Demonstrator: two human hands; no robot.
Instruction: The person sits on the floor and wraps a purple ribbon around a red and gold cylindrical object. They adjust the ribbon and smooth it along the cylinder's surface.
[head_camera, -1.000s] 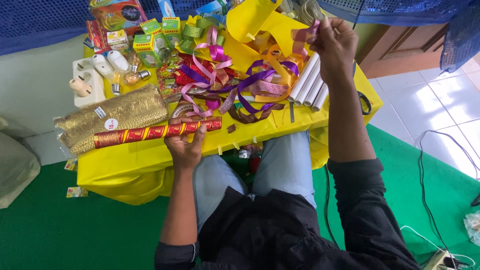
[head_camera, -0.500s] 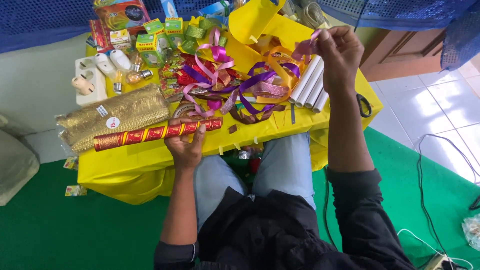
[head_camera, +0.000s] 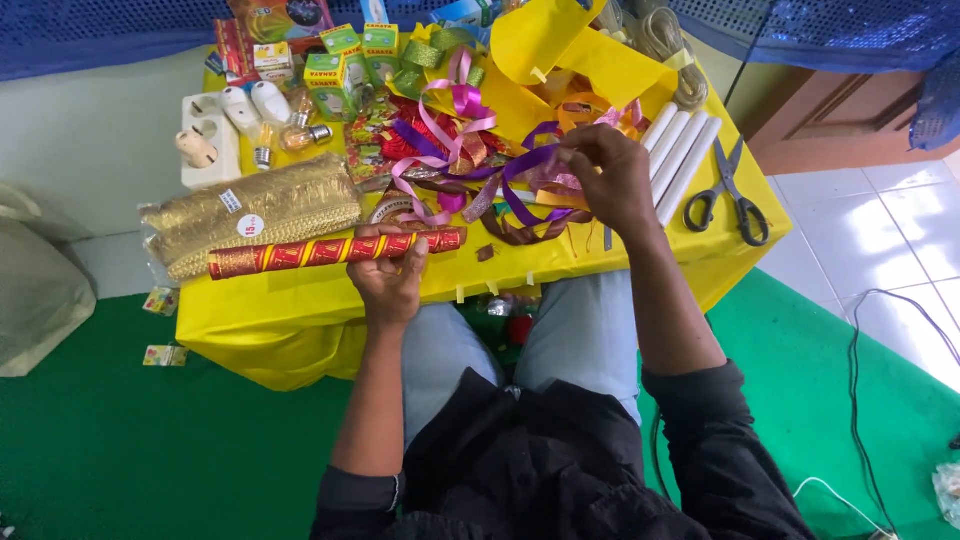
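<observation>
My left hand (head_camera: 388, 275) rests at the near edge of the yellow-covered table (head_camera: 300, 310), fingers around the right part of a red and gold patterned roll (head_camera: 300, 252). My right hand (head_camera: 605, 180) is over the ribbon heap, pinching a purple ribbon (head_camera: 520, 165) between fingertips. The tangle of pink, purple, brown and orange ribbons (head_camera: 450, 150) lies in the table's middle. Just right of my right hand lie three white rolled tubes (head_camera: 685, 150).
Black-handled scissors (head_camera: 728, 195) lie at the right edge. A pack of gold trim (head_camera: 250, 210) sits left, with light bulbs (head_camera: 290, 135), a white socket strip (head_camera: 205, 145) and small green boxes (head_camera: 340, 60) behind. Yellow paper sheets (head_camera: 560, 50) stand at the back. Green floor and cables surround.
My right hand came down from raised above the far right of the table to the ribbon heap, bringing the ribbon with it. The left hand stayed on the red roll.
</observation>
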